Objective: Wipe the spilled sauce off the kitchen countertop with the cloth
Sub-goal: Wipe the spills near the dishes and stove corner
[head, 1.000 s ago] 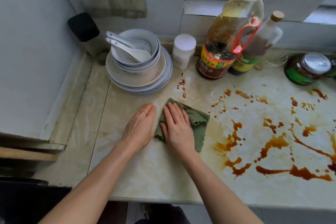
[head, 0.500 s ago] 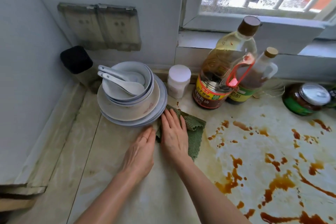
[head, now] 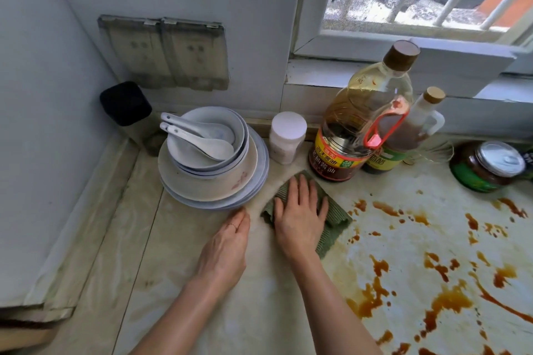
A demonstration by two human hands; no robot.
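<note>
Two hands lie flat on the worktop (head: 259, 311). The right hand (head: 300, 219), fingers straight and spread, presses down on the green cloth (head: 334, 215), which sits just in front of the big bottle (head: 343, 150) and beside the plates (head: 213, 190). The left hand (head: 227, 251) rests relaxed on bare stone, holding nothing, fingertips near the lowest rim. Brown sauce (head: 450, 301) spatters the worktop right of the cloth, the nearest drops just beside its edge. The big bottle's red-and-yellow label reads 酱油; the smaller bottle (head: 403, 135) has a green label ending in 醋.
</note>
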